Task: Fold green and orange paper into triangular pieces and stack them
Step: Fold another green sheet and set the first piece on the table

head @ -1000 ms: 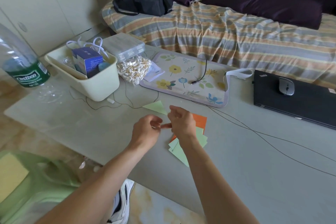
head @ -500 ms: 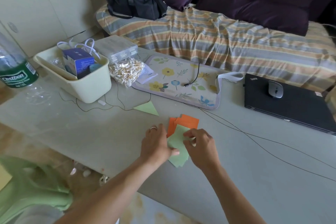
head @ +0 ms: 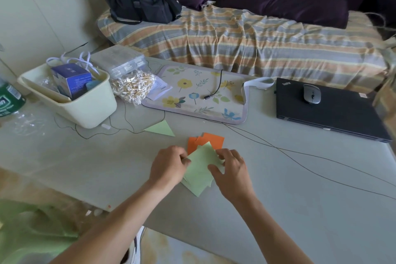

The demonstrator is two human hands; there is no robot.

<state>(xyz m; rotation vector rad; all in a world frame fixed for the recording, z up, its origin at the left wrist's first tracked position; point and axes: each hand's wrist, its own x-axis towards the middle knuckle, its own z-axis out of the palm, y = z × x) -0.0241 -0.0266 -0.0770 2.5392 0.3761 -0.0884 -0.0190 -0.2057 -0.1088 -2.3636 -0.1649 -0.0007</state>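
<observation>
Just below the frame's centre, left hand (head: 169, 165) and right hand (head: 232, 169) each pinch the top pale green square paper sheet (head: 202, 162), whose thin, floppy, slippery corners look best for a grip.

Readable text is scarce. Laptop (head: 327, 111), closed, far right of the hands on the bench: small "Think…" logo at its near-left lid corner, rest too small to read. Green bottle label (head: 9, 100), far left of the hands at frame edge: white letters "…on" only, cut off by the frame; small print below illegible. Blue box (head: 71, 80) in the cream tub, up-left of the hands: white print lines, unreadable. Paper slip (head: 160, 90) by the floral mat: printed lines, too small to read.
</observation>
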